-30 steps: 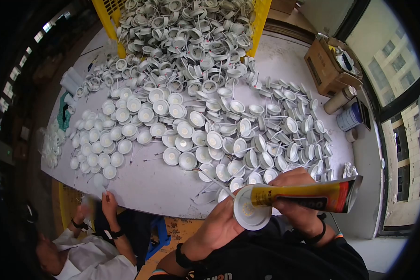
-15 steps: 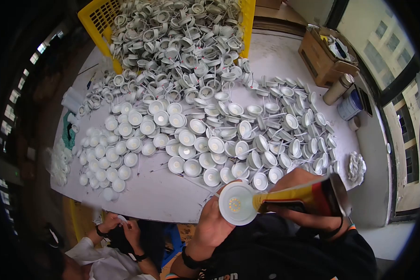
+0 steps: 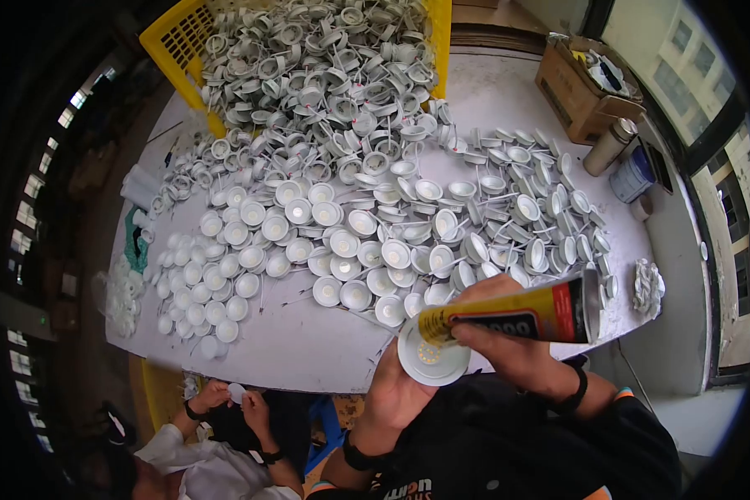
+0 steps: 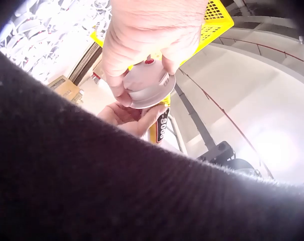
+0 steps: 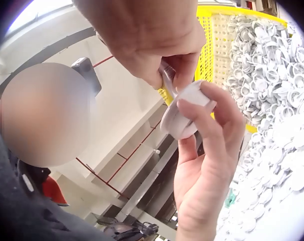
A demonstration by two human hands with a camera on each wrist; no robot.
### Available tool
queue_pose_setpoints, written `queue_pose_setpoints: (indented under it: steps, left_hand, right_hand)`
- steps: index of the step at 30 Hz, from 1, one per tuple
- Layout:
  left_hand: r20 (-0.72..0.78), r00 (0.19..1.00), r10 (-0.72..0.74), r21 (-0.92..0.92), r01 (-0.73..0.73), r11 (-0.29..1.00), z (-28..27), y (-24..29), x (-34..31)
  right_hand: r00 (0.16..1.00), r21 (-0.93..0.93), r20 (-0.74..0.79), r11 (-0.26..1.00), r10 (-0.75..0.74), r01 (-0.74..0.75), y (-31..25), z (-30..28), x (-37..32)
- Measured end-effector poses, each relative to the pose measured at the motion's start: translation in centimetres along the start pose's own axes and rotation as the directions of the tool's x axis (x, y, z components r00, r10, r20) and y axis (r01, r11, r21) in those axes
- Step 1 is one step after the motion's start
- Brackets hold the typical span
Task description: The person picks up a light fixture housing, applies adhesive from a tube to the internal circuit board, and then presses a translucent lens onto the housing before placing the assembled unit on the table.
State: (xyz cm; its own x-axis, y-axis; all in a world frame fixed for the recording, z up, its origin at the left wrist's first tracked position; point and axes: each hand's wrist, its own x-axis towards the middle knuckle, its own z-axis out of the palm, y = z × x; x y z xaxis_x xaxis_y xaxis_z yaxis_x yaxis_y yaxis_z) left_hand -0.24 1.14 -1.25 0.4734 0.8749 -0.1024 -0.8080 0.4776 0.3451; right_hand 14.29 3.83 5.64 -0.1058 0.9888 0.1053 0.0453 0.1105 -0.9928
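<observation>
My left hand grips a white round LED downlight by its rim and body, its face with a ring of yellow LED dots turned up in the head view. In my right hand is a yellow, black and red glue tube, held tilted with its nozzle end over the far part of the lamp's face. The left wrist view shows the lamp's pale back between finger and thumb. From the right wrist, the clear nozzle meets the lamp's rim.
Many white downlights cover the table, with wires trailing. A yellow crate spills lamp rings at the back. At right stand a carton, a flask and a tin. Another person's hands hold a small white disc at left.
The tube's nozzle end has moved from the lamp's right edge to over its far part, and the tube lies flatter. The other person's hands have moved back from the table's edge since a second ago.
</observation>
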Motion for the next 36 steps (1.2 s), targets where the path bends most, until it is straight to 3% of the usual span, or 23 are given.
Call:
queue_pose_setpoints:
  steps: [3, 4, 5, 6, 8, 10, 12, 13, 15, 16, 18, 19, 21, 22, 23, 24, 25, 26, 28, 30, 33, 35, 36]
  left_hand:
    - [0.005, 1.000, 0.023, -0.012, -0.023, 1.000, -0.2, 0.4, -0.1]
    - [-0.035, 0.999, 0.004, -0.037, -0.005, 0.999, -0.5, 0.6, -0.3]
    - [-0.080, 0.997, -0.007, -0.061, 0.002, 0.998, -0.9, 0.9, -0.6]
    - [-0.097, 0.995, 0.038, -0.049, -0.043, 0.998, -1.7, 1.3, -0.8]
    - [-0.282, 0.956, 0.075, -0.051, -0.093, 0.994, -4.4, 2.2, -1.4]
    - [-0.299, 0.949, 0.100, -0.109, -0.138, 0.984, -8.1, 3.6, -2.4]
    - [-0.527, 0.823, 0.214, 0.141, -0.164, 0.976, -12.3, 4.4, -3.3]
    - [-0.527, 0.820, 0.224, 0.147, -0.172, 0.974, -14.7, 4.7, -3.7]
    - [-0.662, 0.681, 0.313, 0.343, -0.095, 0.934, -19.4, 5.4, -4.6]
    - [-0.661, 0.679, 0.319, 0.349, -0.098, 0.932, -21.5, 5.6, -4.9]
    - [-0.820, 0.457, 0.346, 0.525, 0.357, 0.773, -24.3, 6.4, -5.5]
    - [-0.820, 0.455, 0.348, 0.526, 0.357, 0.772, -25.1, 6.7, -5.9]
    - [-0.832, 0.390, 0.394, 0.554, 0.573, 0.604, -26.3, 7.0, -6.4]
    - [-0.832, 0.393, 0.391, 0.554, 0.574, 0.603, -26.9, 7.0, -6.7]
    - [-0.579, 0.364, 0.729, 0.727, 0.636, 0.260, -27.6, 7.0, -7.1]
    - [-0.192, 0.368, 0.910, 0.716, 0.686, -0.126, -27.0, 7.7, -6.8]
    - [-0.047, 0.322, 0.946, 0.717, 0.670, -0.193, -26.4, 8.7, -6.3]
    - [-0.046, 0.328, 0.944, 0.718, 0.668, -0.197, -26.1, 10.3, -5.3]
    - [-0.187, 0.344, 0.920, 0.958, 0.269, 0.094, -25.4, 13.6, -3.1]
    - [-0.582, 0.365, 0.727, 0.800, 0.099, 0.592, -23.9, 17.3, -0.2]
    - [-0.566, 0.310, 0.764, 0.804, 0.004, 0.594, -27.5, 21.9, 3.9]
    - [-0.625, 0.161, 0.764, 0.778, 0.199, 0.595, -29.2, 24.0, 5.9]
    - [-0.625, 0.164, 0.763, 0.778, 0.202, 0.595, -29.0, 24.7, 6.6]
  right_hand:
    - [1.000, 0.101, -0.010, 0.995, 0.007, -0.006, 1.3, 0.0, 0.1]
    - [1.000, 0.109, -0.004, 0.994, 0.009, -0.009, 1.5, 0.1, 0.0]
    - [0.988, 0.188, -0.022, 0.971, 0.156, -0.149, 0.7, 0.3, -0.1]
    - [0.980, 0.239, -0.031, 0.954, 0.197, -0.184, 0.8, 0.3, -0.2]
    - [0.984, 0.257, -0.102, 0.960, 0.145, -0.115, 0.9, 0.5, -0.2]
    - [0.967, 0.220, -0.152, 0.961, 0.206, -0.170, 1.4, 0.4, -0.4]
    - [0.961, 0.217, -0.158, 0.957, 0.228, -0.192, 1.7, 0.6, -0.5]
    - [0.952, 0.202, -0.181, 0.957, 0.246, -0.209, 1.9, 0.8, -0.5]
    - [0.949, 0.207, -0.183, 0.953, 0.258, -0.220, 2.3, 1.2, -0.5]
    - [0.942, 0.209, -0.191, 0.949, 0.277, -0.236, 2.5, 1.5, -0.5]
    - [0.941, 0.223, -0.190, 0.946, 0.281, -0.237, 2.8, 2.1, -0.3]
    - [0.939, 0.237, -0.201, 0.944, 0.278, -0.229, 2.8, 2.4, -0.1]
    - [0.934, 0.249, -0.215, 0.941, 0.284, -0.228, 2.8, 2.9, 0.1]
    - [0.933, 0.248, -0.219, 0.941, 0.284, -0.229, 2.8, 3.0, 0.2]
    - [0.931, 0.251, -0.221, 0.939, 0.291, -0.234, 2.9, 3.1, 0.4]
    - [0.929, 0.255, -0.224, 0.938, 0.295, -0.237, 2.9, 3.3, 0.6]
    - [0.928, 0.255, -0.231, 0.939, 0.291, -0.231, 2.9, 3.5, 0.9]
    - [0.925, 0.248, -0.232, 0.938, 0.302, -0.244, 2.9, 3.6, 1.2]
    - [0.917, 0.238, -0.236, 0.934, 0.321, -0.266, 3.0, 3.9, 1.6]
    - [0.914, 0.217, -0.229, 0.933, 0.336, -0.288, 3.3, 4.2, 2.2]
    - [0.901, 0.198, -0.245, 0.928, 0.358, -0.315, 3.4, 4.5, 3.0]
    - [0.897, 0.198, -0.254, 0.927, 0.362, -0.318, 3.7, 4.3, 3.5]
    - [0.892, 0.201, -0.262, 0.925, 0.369, -0.323, 3.9, 4.2, 3.7]
